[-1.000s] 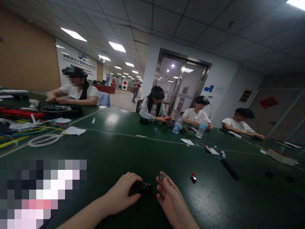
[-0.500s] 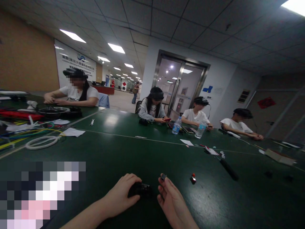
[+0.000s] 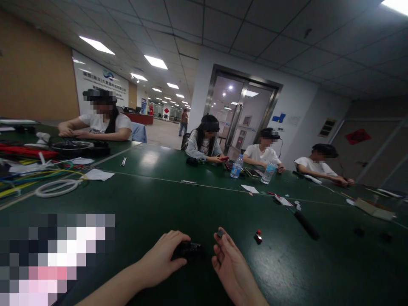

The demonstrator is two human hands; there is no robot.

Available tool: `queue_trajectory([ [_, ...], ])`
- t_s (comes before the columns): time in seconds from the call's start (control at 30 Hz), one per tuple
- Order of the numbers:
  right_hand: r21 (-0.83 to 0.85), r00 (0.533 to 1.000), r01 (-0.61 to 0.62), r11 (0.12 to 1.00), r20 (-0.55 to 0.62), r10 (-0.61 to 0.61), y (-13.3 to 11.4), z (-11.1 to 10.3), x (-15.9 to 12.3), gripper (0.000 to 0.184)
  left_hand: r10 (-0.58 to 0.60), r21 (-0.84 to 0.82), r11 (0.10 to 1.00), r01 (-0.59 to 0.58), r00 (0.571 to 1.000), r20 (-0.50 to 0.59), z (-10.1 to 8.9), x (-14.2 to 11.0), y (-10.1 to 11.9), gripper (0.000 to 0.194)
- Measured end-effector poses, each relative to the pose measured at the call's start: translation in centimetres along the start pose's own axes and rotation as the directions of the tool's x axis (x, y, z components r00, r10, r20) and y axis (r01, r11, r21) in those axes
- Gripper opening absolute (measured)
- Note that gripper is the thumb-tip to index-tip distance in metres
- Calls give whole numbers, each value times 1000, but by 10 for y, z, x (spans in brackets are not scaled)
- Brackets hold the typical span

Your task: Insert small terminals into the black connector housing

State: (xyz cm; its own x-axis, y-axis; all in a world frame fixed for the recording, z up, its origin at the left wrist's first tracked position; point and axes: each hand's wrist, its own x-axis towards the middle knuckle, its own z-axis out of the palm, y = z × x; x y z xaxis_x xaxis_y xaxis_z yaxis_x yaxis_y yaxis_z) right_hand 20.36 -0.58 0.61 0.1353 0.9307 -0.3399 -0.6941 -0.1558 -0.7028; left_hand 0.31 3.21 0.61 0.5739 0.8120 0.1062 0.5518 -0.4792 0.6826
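My left hand [image 3: 165, 257] is closed around a black device [image 3: 191, 249] low on the green table; its kind is unclear, and the palm hides its left part. Between the thumb and fingertips of my right hand [image 3: 231, 265] is a small dark grey block [image 3: 219, 233], pinched a little to the right of the black device and apart from it. Farther right on the table lies a small black and red part [image 3: 258, 236] with a shiny face, touched by neither hand.
A black-handled tool [image 3: 306, 225] lies to the right, near an open cardboard box [image 3: 374, 209]. Water bottles [image 3: 236, 166] stand across the table, where several people sit. Coiled white tubing [image 3: 57, 188], coloured cables and paper [image 3: 98, 174] cover the left side. A wrench [image 3: 123, 161] lies beyond.
My right hand has shifted slightly right with the small grey block, widening the gap to the black device. My left hand stays almost still on that device.
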Motion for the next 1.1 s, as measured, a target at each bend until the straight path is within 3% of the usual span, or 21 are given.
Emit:
queue_trajectory([
  [0.27, -9, 1000, -6, 1000, -6, 6, 0, -1, 2, 33, -56, -37, 998, 57, 998, 37, -4, -2, 4, 38],
  [0.53, 5, 999, -26, 1000, -31, 26, -1, 0, 1, 26, -31, -11, 999, 31, 999, 13, 0, -1, 0, 38],
  [0.73, 5, 999, -14, 1000, -31, 15, -1, 0, 1, 26, -53, -13, 998, 53, 998, 40, -6, -2, 8, 36],
  [1.1, 82, 1000, -19, 996, -17, 20, -2, 1, -1, 30, -31, -27, 999, 31, 999, 18, -1, -2, 0, 41],
])
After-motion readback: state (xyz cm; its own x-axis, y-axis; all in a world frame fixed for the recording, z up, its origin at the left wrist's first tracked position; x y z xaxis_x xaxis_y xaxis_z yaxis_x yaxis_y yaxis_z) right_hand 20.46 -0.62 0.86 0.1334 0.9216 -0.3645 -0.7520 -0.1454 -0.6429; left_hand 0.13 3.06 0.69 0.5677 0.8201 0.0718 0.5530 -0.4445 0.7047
